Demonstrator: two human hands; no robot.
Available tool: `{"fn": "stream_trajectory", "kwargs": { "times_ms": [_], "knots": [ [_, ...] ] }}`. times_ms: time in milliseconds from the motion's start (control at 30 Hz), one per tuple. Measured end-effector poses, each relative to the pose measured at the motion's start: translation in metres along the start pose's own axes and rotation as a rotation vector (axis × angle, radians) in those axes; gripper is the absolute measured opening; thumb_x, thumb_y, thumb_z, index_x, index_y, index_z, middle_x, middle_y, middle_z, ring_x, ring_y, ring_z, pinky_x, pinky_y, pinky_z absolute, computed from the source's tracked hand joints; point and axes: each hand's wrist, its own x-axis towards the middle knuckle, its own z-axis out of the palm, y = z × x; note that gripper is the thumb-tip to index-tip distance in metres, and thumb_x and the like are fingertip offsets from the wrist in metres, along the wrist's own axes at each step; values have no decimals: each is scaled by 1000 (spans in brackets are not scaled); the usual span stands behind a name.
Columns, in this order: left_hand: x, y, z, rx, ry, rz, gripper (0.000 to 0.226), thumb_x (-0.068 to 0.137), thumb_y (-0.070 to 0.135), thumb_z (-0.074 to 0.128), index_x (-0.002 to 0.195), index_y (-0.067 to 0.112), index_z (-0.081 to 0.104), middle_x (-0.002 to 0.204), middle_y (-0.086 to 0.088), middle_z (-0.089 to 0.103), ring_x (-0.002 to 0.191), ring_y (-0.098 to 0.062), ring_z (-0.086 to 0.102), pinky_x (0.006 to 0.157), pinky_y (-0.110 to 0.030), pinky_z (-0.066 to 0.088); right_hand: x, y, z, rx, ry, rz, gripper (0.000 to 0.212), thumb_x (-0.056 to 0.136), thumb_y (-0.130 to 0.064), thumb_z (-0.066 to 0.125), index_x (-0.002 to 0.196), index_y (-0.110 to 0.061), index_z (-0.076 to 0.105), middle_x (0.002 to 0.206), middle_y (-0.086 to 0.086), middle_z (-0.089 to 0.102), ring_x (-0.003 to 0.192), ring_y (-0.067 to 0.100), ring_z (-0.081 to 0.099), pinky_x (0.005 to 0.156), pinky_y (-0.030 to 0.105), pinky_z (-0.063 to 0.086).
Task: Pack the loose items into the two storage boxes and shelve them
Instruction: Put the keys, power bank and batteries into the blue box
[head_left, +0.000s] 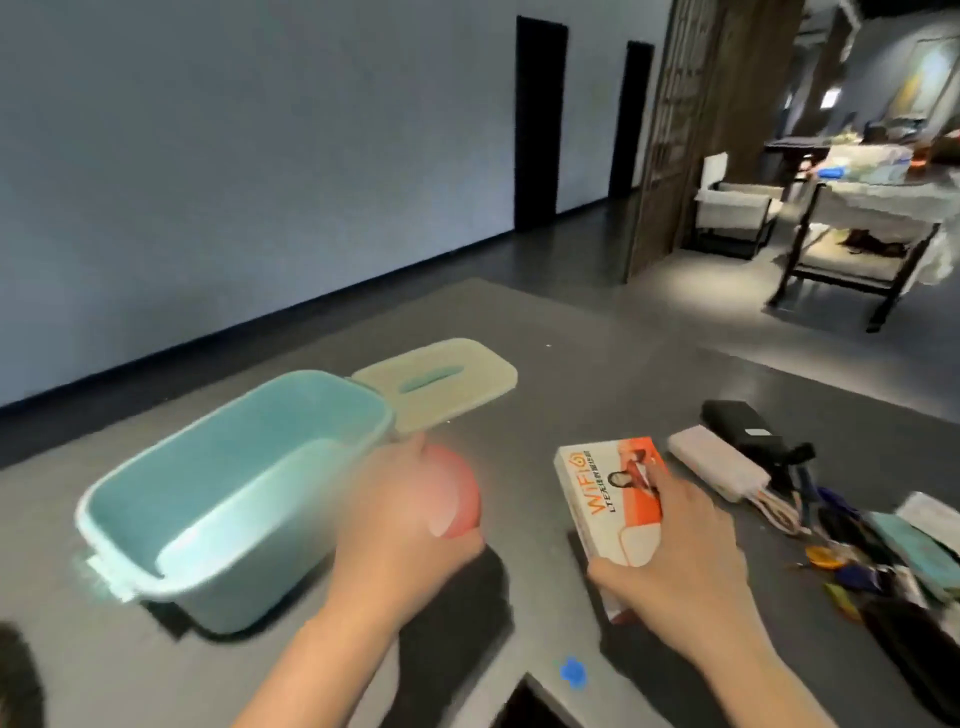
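Head view: both hands loaded, held over the grey table (597, 364).
A red round item (460, 499) is gripped by the left hand (400, 535), just beside the near right rim of the open teal box (228, 499); the orange-white WiFi carton (613, 499) is clasped by the right hand (680, 561). A beige lid (441, 382) lies behind the box. Loose items (857, 530) are crowded at the right edge; bare tabletop is left between the hands.

Smooth plastic teal box (234, 493) (slightly glossy), matt grey table (597, 374), glossy cardboard carton (613, 499).
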Motion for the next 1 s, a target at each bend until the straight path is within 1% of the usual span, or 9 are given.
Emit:
{"fn": "stream_trajectory", "kwargs": {
  "times_ms": [67, 233, 367, 500, 633, 733, 867, 933, 1000],
  "knots": [
    [-6, -39, -41, 38, 70, -41, 102, 52, 54, 72, 141, 30, 30, 130, 7, 36, 122, -18, 30, 102, -36, 33, 2, -42, 21, 54, -8, -98, 108, 52, -57, 72, 146, -33, 24, 137, -4, 43, 123, 22, 40, 98, 43, 43],
    [-15, -128, -118, 81, 224, -252, 104, 48, 59, 77, 138, 36, 30, 130, 9, 36, 121, -15, 29, 99, -40, 40, 5, -133, 67, 193, -115, -305, 108, 54, -55, 74, 145, -42, 17, 143, -12, 34, 129, 16, 31, 104, 51, 40],
    [-7, -158, -133, 54, 283, -321, 102, 49, 55, 80, 137, 36, 31, 128, 8, 38, 118, -16, 33, 95, -41, 42, 28, -191, 86, 281, -269, -447, 114, 47, -57, 71, 147, -43, 18, 142, -15, 33, 132, 14, 31, 105, 51, 40],
    [21, -166, -131, 54, 274, -345, 101, 48, 53, 78, 137, 34, 34, 127, 8, 39, 117, -15, 31, 94, -35, 38, 72, -243, 114, 238, -333, -552, 111, 47, -51, 69, 147, -34, 26, 138, -7, 42, 126, 19, 41, 102, 47, 44],
    [52, -176, -122, 110, 133, -408, 102, 47, 54, 76, 137, 31, 33, 128, 5, 39, 121, -17, 31, 95, -32, 38, 110, -278, 153, 59, -461, -684, 100, 56, -47, 75, 145, -32, 31, 137, -2, 45, 125, 20, 41, 103, 38, 40],
    [68, -186, -112, 194, -55, -458, 96, 46, 58, 74, 130, 33, 36, 122, 7, 41, 117, -16, 33, 89, -30, 40, 128, -285, 183, -124, -581, -705, 98, 59, -50, 74, 145, -32, 32, 139, -1, 45, 126, 21, 42, 103, 39, 41],
    [77, -202, -89, 336, -338, -514, 88, 45, 62, 73, 121, 28, 44, 113, 3, 47, 110, -19, 41, 85, -32, 45, 140, -278, 221, -337, -667, -704, 99, 58, -49, 75, 144, -30, 32, 135, 4, 43, 124, 27, 39, 102, 41, 39],
    [81, -210, -78, 415, -478, -536, 88, 47, 62, 75, 120, 25, 44, 115, 1, 47, 110, -21, 42, 81, -32, 43, 146, -278, 235, -432, -695, -700, 96, 57, -49, 75, 141, -30, 33, 131, 6, 43, 122, 28, 39, 100, 41, 40],
    [85, -217, -71, 514, -601, -562, 93, 49, 62, 78, 125, 23, 41, 122, -2, 46, 115, -24, 43, 83, -34, 41, 151, -279, 244, -493, -706, -699, 94, 59, -47, 76, 140, -28, 34, 130, 7, 42, 122, 29, 38, 99, 41, 41]
  ]
}}
